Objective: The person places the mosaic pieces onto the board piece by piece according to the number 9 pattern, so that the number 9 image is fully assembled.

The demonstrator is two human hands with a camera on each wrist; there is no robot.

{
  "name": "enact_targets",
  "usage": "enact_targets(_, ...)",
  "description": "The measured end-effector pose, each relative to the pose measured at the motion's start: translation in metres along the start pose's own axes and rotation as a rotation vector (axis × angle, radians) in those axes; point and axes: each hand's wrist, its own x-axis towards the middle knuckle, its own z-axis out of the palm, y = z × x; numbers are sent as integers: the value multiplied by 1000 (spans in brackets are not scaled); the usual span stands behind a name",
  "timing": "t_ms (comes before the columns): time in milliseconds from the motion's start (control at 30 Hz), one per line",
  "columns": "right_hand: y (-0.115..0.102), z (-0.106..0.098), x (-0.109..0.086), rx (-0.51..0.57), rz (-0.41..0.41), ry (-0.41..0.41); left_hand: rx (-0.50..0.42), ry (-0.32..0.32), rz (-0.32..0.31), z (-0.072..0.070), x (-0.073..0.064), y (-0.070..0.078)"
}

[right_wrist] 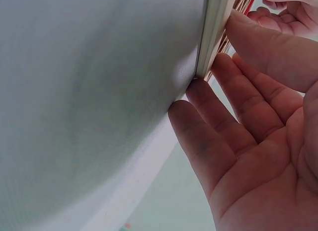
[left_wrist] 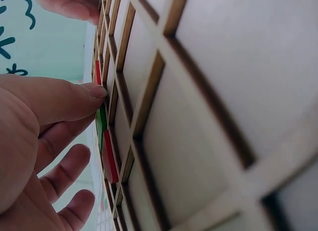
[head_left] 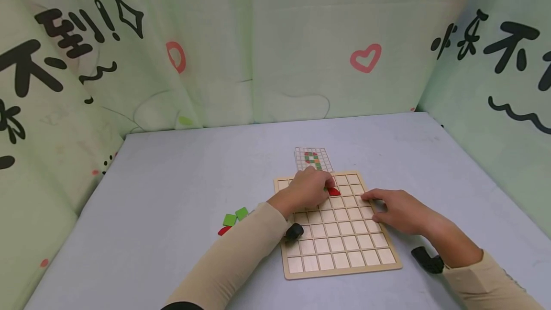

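Note:
In the head view, my left hand (head_left: 307,188) reaches over the upper part of a wooden grid board (head_left: 342,271). Its thumb and index finger pinch at a red piece (head_left: 334,192) lying in a square. The left wrist view shows a green piece (left_wrist: 101,124) right under those fingertips and another red piece (left_wrist: 110,159) beside it, both in the grid. The other left fingers curl loosely. My right hand (head_left: 400,209) rests against the board's right rim, its fingers (right_wrist: 243,99) extended along the edge and the thumb at the rim's top.
A small printed grid card (head_left: 300,159) with a coloured pattern lies beyond the board's far edge. Left of the board, by the left forearm, are green squares (head_left: 230,219) and a red piece (head_left: 224,230). Printed curtains (head_left: 301,61) enclose the white table (head_left: 172,181).

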Motion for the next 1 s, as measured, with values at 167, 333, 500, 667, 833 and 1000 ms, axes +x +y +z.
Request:
enact_targets(167,1,0,0,1,0,0,-5,10,-1,0,-2,-3)
enact_targets(333,1,0,0,2,-1,0,-5,6,0,-3,-5,-7)
enact_targets(500,1,0,0,2,8,-5,11,2,-18,-7,-9,-11)
enact_targets(667,0,1,-1,5,15,-9,24,5,-35,-10,-14,-16)
enact_targets(833,0,1,0,5,21,-9,16,10,-54,-13,-19,-21)
enact_targets(1000,-1,1,0,3,19,-8,-33,25,-82,-16,-25,-25)
